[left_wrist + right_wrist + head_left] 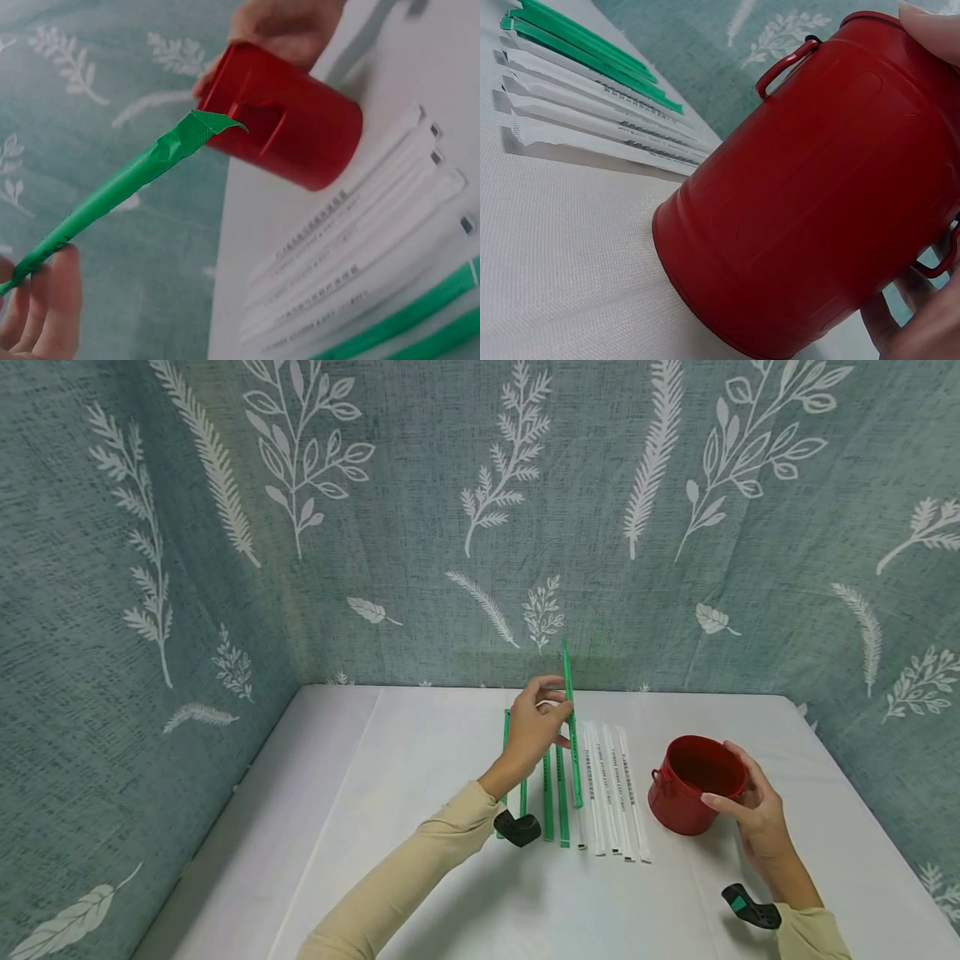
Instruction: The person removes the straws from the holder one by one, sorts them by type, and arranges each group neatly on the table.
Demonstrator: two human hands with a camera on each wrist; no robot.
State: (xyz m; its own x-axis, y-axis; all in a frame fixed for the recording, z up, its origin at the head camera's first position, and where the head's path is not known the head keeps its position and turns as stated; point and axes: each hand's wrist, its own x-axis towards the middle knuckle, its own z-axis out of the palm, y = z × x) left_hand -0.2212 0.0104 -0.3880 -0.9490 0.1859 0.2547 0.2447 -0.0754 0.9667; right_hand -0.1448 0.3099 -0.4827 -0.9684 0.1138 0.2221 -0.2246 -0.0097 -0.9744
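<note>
My left hand (534, 722) pinches a green wrapped straw (576, 768) by its middle, holding it above the row of straws. In the left wrist view, the crimped, folded end of this straw's wrapper (176, 146) points up and to the right. My right hand (763, 822) grips a red metal bucket (681, 810) at its right side, thumb at the front of the rim and fingers behind. The bucket has small side handles (780, 71), and its mouth faces up. Below my left hand lie several green wrapped straws (563, 810), partly hidden by the hand and wrist.
Several white wrapped straws (618, 793) with dark print lie side by side between the green ones and the bucket. All lie on a white-covered table (390, 810). A grey-green leaf-patterned cloth (420, 518) hangs behind the table and along its sides.
</note>
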